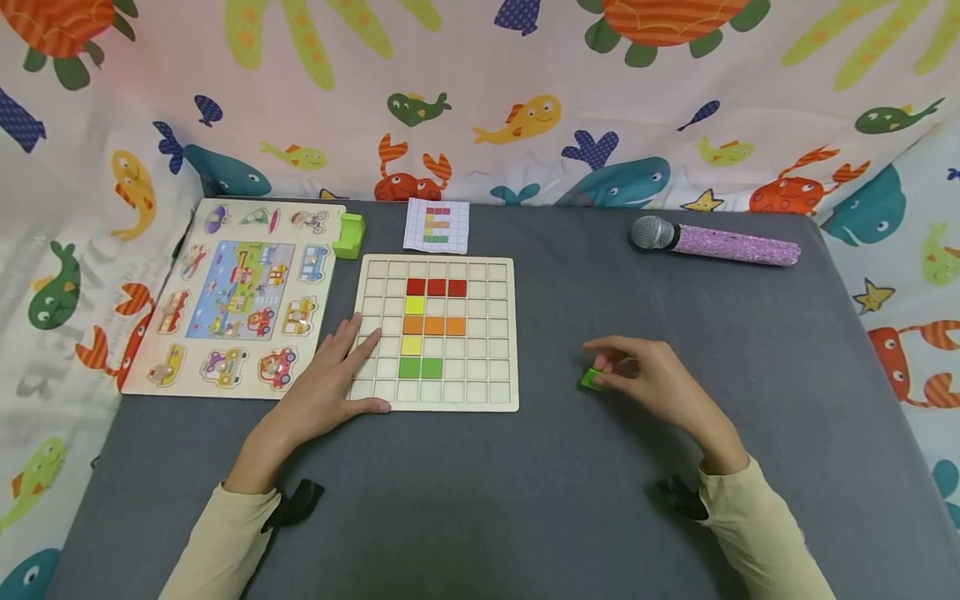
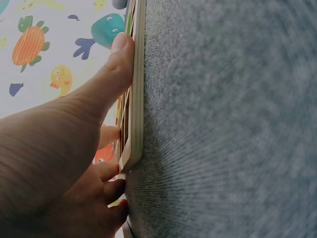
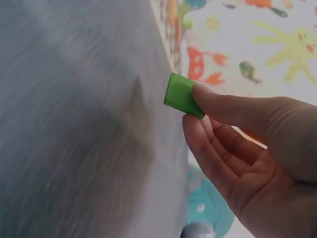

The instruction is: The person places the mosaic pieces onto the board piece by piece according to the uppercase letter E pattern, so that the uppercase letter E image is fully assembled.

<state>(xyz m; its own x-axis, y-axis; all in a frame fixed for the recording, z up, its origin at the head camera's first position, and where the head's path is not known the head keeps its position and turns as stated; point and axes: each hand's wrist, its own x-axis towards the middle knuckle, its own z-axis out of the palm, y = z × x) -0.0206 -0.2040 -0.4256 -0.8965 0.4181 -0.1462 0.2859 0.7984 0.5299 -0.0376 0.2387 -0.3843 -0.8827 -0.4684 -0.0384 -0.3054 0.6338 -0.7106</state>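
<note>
A wooden grid board (image 1: 491, 392) lies on the table with red, yellow, orange and green square tiles in some of its cells. Its lowest filled row has two green tiles (image 1: 420, 367). My left hand (image 1: 322, 379) rests on the board's left edge, fingers spread, thumb along the near left corner; the left wrist view shows the thumb (image 2: 116, 67) against the board's rim. To the right of the board, my right hand (image 1: 660, 379) pinches a green tile (image 3: 182, 94) between thumb and fingertips. In the right wrist view the tile appears held above the grey tabletop.
Behind the board lies a paper card (image 1: 437, 227) with a coloured square pattern. A wooden picture puzzle (image 1: 157, 317) is at the left, a green block-like piece (image 1: 349, 236) by its upper right corner. A microphone (image 1: 720, 242) with a pink glittery handle lies at the back right.
</note>
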